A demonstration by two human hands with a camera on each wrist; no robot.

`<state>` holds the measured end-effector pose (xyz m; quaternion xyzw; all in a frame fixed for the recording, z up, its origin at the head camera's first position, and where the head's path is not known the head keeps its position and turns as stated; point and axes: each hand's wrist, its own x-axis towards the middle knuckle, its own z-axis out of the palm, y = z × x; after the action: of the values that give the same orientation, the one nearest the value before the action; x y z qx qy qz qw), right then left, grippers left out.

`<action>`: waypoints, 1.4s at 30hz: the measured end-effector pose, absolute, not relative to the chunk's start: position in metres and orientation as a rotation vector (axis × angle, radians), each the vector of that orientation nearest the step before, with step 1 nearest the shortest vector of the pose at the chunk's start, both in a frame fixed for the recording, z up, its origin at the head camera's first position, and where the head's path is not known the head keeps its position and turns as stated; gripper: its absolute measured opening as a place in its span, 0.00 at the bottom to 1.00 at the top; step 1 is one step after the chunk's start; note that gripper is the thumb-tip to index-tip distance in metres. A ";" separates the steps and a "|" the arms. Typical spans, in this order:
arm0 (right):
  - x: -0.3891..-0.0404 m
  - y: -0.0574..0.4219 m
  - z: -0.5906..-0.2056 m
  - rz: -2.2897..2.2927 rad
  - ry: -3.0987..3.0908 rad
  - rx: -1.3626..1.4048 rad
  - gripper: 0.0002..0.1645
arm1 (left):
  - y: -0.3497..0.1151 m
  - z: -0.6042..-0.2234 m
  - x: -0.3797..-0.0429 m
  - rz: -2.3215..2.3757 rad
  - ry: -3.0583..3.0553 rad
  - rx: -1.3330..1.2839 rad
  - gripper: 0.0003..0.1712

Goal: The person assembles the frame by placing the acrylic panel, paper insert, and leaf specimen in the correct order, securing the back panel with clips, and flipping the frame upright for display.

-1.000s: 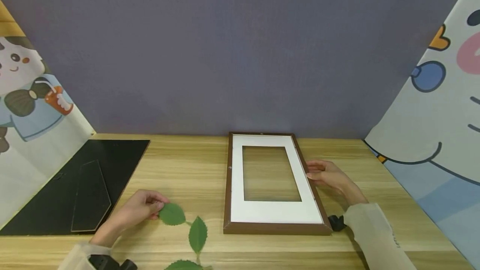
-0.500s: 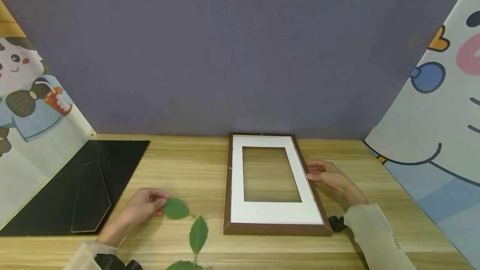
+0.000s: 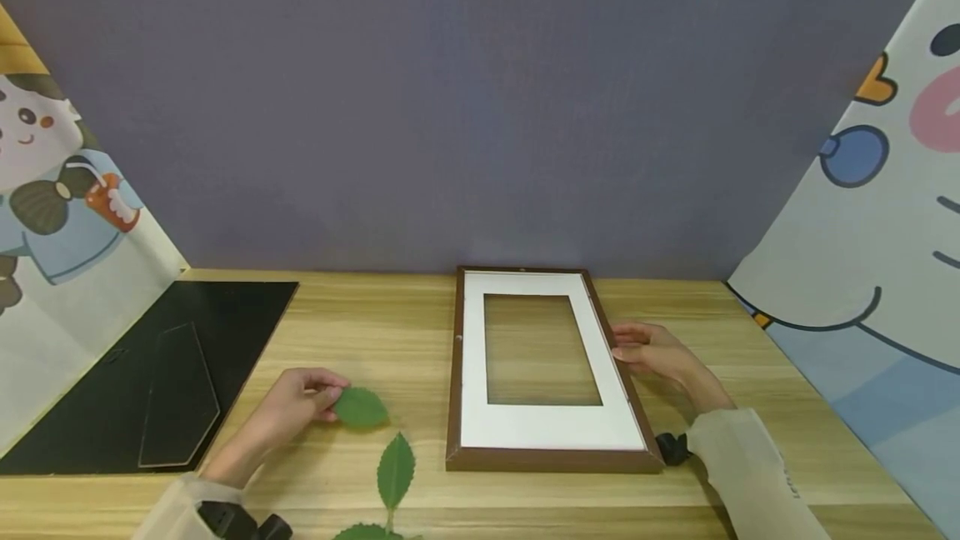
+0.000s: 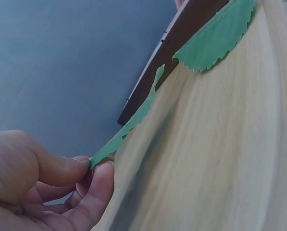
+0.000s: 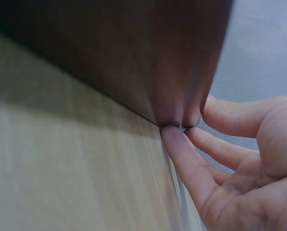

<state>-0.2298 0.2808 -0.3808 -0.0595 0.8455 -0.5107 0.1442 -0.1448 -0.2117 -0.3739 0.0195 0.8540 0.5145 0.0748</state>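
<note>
In the head view my left hand (image 3: pixel 296 402) pinches a green serrated leaf (image 3: pixel 361 408) by its tip between thumb and fingers. The left wrist view shows this leaf (image 4: pixel 133 120) edge-on, slanting up from the fingertips to a short stalk end. Nearer the front edge lie another leaf (image 3: pixel 395 471) on a stem and a leaf (image 3: pixel 367 532) cut off by the view's bottom. A brown picture frame (image 3: pixel 555 458) with a white mat (image 3: pixel 551 426) lies flat right of centre. The fingertips of my right hand (image 3: pixel 660 357) touch its right side; the right wrist view shows them against the brown wall (image 5: pixel 133 57).
A black backing board (image 3: pixel 247 315) with a stand flap (image 3: pixel 180 398) lies at the left of the wooden table (image 3: pixel 360 315). Behind rises a grey wall (image 3: pixel 450 107), and cartoon-printed panels (image 3: pixel 810 257) stand on both sides.
My left hand has moved right and away from me with the pinched leaf, which now shows a gap from the stem leaves. The right hand and picture frame have stayed in place.
</note>
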 end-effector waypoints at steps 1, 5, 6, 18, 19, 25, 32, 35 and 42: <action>-0.230 0.281 -0.381 -1.471 2.439 -0.170 0.37 | -0.211 -0.373 -0.145 1.553 2.559 0.055 0.13; -0.230 0.282 -0.381 -1.475 2.435 -0.174 0.37 | -0.207 -0.372 -0.147 1.591 2.548 0.062 0.13; -0.230 0.282 -0.381 -1.476 2.433 -0.177 0.38 | -0.206 -0.372 -0.147 1.599 2.548 0.074 0.13; -0.231 0.281 -0.382 -1.498 2.420 -0.159 0.38 | -0.190 -0.365 -0.152 1.665 2.548 0.126 0.14; -0.231 0.281 -0.382 -1.499 2.420 -0.158 0.38 | -0.188 -0.364 -0.152 1.664 2.548 0.127 0.14; -0.232 0.282 -0.384 -1.509 2.409 -0.165 0.38 | -0.178 -0.358 -0.156 1.674 2.548 0.190 0.14; -0.232 0.283 -0.385 -1.511 2.403 -0.176 0.38 | -0.164 -0.352 -0.159 1.696 2.528 0.268 0.13; -0.232 0.283 -0.385 -1.504 2.411 -0.183 0.38 | -0.159 -0.350 -0.159 1.700 2.529 0.289 0.13; -0.232 0.283 -0.385 -1.498 2.413 -0.189 0.37 | -0.148 -0.345 -0.163 1.719 2.526 0.280 0.12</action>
<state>-0.2318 0.2833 -0.3846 -0.0656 0.8386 -0.5205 0.1470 -0.1626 -0.1478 -0.3454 0.0913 0.8226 0.5600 0.0366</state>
